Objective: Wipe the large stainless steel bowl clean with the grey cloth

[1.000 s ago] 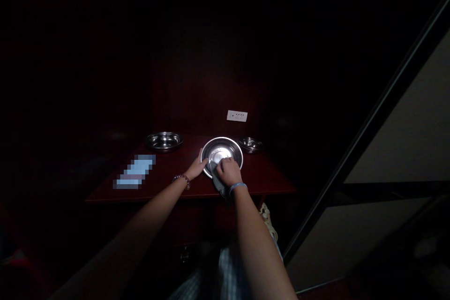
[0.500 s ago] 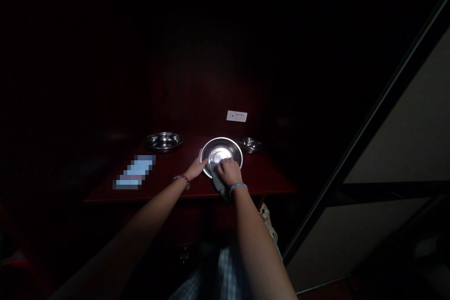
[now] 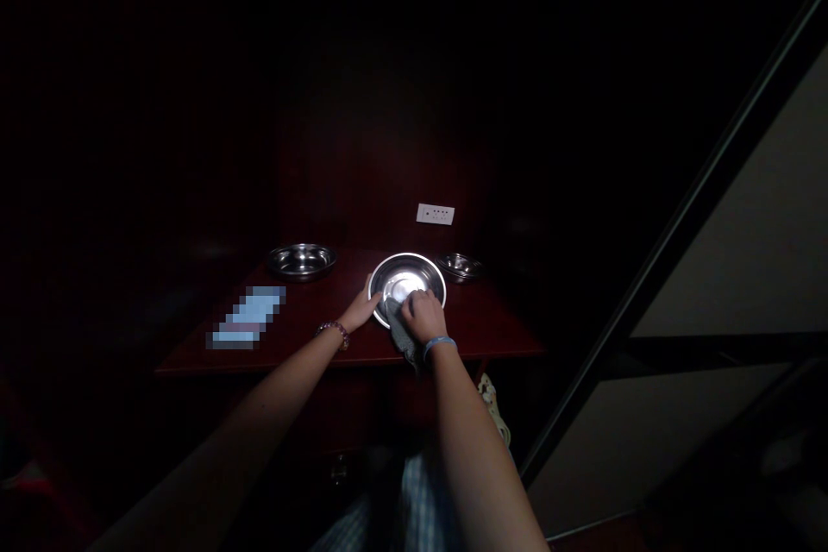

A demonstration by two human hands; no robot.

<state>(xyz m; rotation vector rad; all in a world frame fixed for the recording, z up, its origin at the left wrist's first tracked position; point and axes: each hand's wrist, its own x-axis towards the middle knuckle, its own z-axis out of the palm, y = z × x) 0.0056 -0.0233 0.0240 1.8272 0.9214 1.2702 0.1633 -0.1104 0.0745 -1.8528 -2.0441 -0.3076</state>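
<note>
A shiny steel bowl [image 3: 407, 263] is tilted toward me above the dark red desk [image 3: 310, 319]. My left hand [image 3: 362, 308] grips its left rim, thumb on the inner side and fingers behind. Inside the bowl, my right hand [image 3: 425, 315] is closed on a grey cloth [image 3: 402, 336], pressing it to the lower wall. The cloth's loose end hangs over the front rim. My right fingertips are partly hidden by the hand itself.
Another steel bowl [image 3: 302, 261] stands at the back left, and stacked steel bowls [image 3: 460, 266] at the back right. A blurred-out flat light-blue item [image 3: 249, 316] lies at the left. A white socket panel [image 3: 435, 214] is on the back wall.
My right hand has shifted very slightly to the right inside the bowl with the cloth. My left hand and the bowl stay nearly where they were.
</note>
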